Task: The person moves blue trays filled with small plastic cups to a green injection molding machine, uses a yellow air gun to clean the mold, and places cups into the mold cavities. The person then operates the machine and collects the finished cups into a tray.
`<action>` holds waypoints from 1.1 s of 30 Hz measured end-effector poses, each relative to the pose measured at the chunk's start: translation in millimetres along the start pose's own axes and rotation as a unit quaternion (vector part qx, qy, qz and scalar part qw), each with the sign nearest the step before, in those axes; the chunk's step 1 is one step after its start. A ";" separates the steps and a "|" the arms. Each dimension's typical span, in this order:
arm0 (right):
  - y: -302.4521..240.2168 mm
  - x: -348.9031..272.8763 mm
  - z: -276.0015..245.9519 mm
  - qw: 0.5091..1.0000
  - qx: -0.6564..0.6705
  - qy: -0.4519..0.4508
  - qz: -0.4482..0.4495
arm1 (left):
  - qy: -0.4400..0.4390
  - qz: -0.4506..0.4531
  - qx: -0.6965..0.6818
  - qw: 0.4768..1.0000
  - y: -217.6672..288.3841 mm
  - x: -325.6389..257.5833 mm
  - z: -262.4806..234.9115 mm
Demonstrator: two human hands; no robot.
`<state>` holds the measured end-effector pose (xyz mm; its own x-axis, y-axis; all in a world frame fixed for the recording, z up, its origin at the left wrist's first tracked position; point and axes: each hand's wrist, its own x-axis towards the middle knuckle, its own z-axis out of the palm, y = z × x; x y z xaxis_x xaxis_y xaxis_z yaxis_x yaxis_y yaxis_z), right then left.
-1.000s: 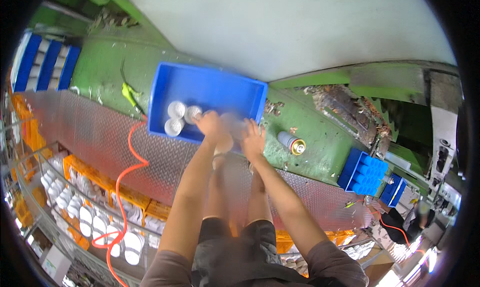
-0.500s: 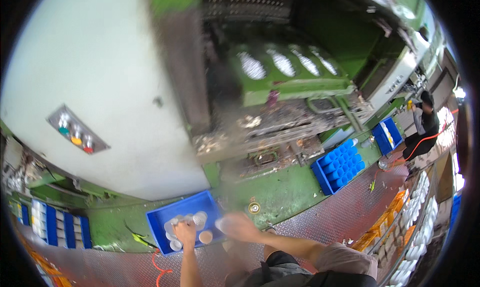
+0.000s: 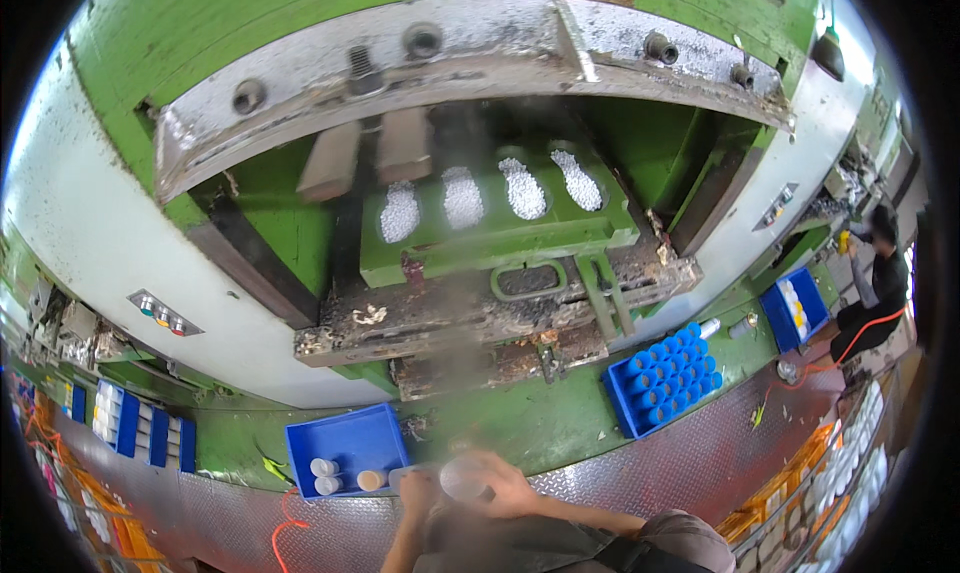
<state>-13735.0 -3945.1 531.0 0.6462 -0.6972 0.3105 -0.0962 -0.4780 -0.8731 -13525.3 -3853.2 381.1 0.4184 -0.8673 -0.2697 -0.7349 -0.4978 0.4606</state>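
Low in front of me, my right hand [image 3: 500,485] grips a translucent white plastic cup [image 3: 461,480], its round end turned up. Close beside it, my left hand [image 3: 417,493] is closed on another pale cup [image 3: 398,476], mostly covered by the fingers. Just left of the hands is a blue bin [image 3: 335,436] on the green ledge. Several white cups [image 3: 325,467] and one with a tan top [image 3: 371,480] are in it. Ahead, a green mould plate [image 3: 480,235] carries foot-shaped cavities filled with white pellets [image 3: 463,197].
The press's metal beam [image 3: 480,68] hangs above the mould. A blue bin of blue cups [image 3: 665,378] stands to the right on the ledge [image 3: 540,423]. Farther right are another blue bin [image 3: 797,308] and a person in dark clothes [image 3: 880,283]. An orange hose [image 3: 280,533] lies on the floor.
My left hand has come out of the blue bin with a cup, and fewer cups are in there. Both hands are now together near my body. The view has shifted, showing the whole mould.
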 end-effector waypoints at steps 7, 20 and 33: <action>-1.3 8.7 -60.1 0.987 0.075 -0.072 0.121 | -0.029 -0.033 -0.051 0.998 48.2 -7.4 28.0; 70.7 -18.5 -43.3 0.958 0.197 -0.184 0.101 | 0.091 -0.027 -0.142 0.985 20.3 -33.5 96.2; 47.4 -16.2 -77.3 0.978 0.160 -0.119 0.065 | 0.151 -0.067 -0.427 0.889 25.6 -46.7 114.4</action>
<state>-13808.7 -3997.7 513.6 0.8059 -0.5785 0.1257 0.0281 -0.1747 -0.9842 -13624.8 -3824.8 308.8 0.6904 -0.6979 -0.1903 -0.0492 -0.3077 0.9502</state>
